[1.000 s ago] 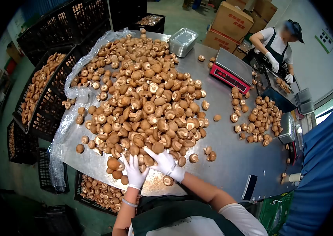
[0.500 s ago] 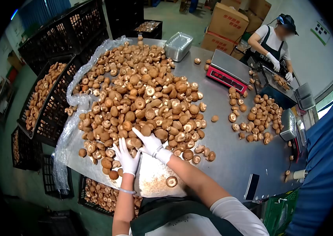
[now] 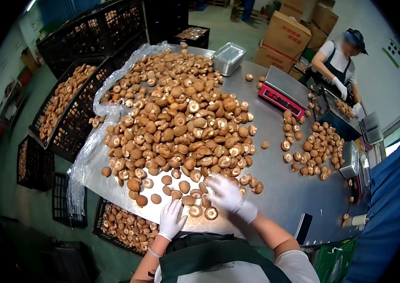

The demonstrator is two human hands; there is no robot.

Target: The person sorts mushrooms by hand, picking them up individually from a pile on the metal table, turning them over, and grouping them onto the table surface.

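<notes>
A big heap of brown mushrooms covers the middle of the metal table. My left hand, in a white glove, rests on the table near its front edge with fingers outstretched, holding nothing. My right hand, also gloved and slightly blurred, is beside the near side of the heap, its fingers apart and close to some mushrooms. Between and in front of my hands lie several loose mushrooms, and one stem-up mushroom sits just below my right hand.
Crumpled clear plastic lines the table's left edge. A red scale, a stack of clear trays and a smaller mushroom group are farther off. A phone lies at right. A crate of mushrooms stands below. A co-worker handles mushrooms.
Both hands have drawn back from the heap toward the front edge, the right one also moving rightward. Several mushrooms now lie spread on the previously bare patch before me. The view has shifted slightly.
</notes>
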